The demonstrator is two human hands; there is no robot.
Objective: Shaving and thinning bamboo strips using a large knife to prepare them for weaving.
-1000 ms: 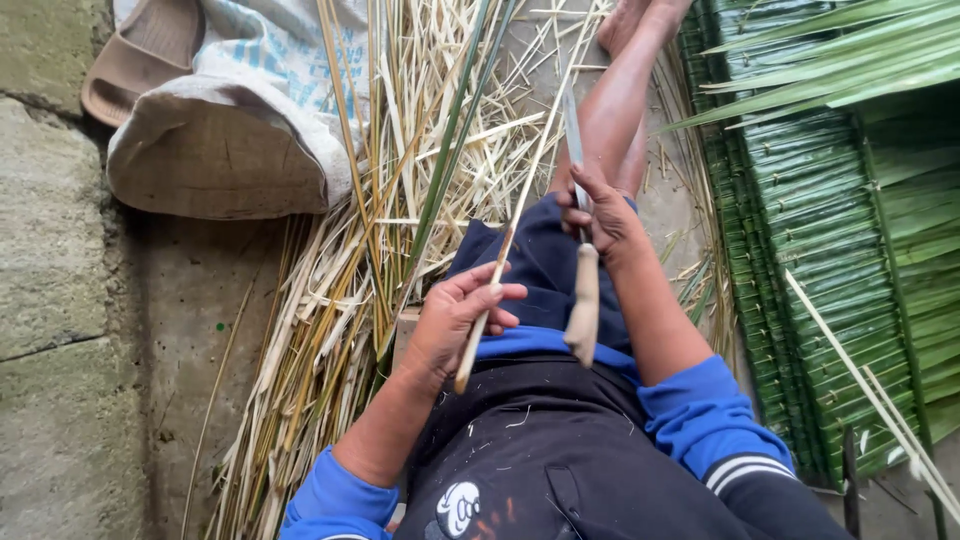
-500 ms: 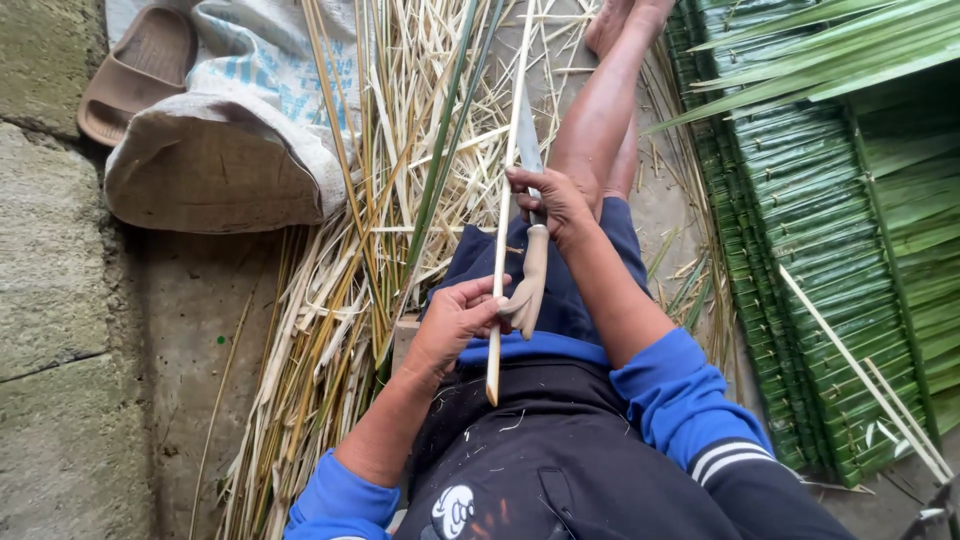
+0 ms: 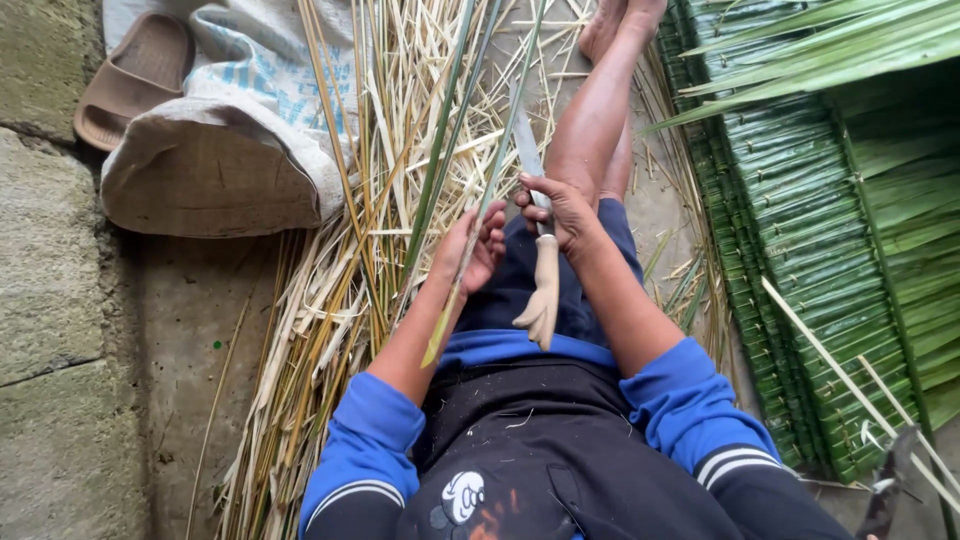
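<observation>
Green leaf strip (image 3: 470, 190): upper end cut off by top edge; middle section hidden behind left hand (image 3: 470, 250).
Knife (image 3: 535, 230): blade-handle junction covered by right hand (image 3: 560, 212); edge condition too small to tell.
Foot (image 3: 615, 20): toes cut off by top edge.
Sandal (image 3: 135, 75): partly tucked under sack (image 3: 220, 130).
Sack: contents hidden.
Stacked green leaf mats (image 3: 820, 250): cut off by right edge; count cannot be told.
Dark object (image 3: 885, 495), bottom right: cropped, blurred, unidentifiable.
Dry straw pile (image 3: 320, 300): floor beneath hidden.
</observation>
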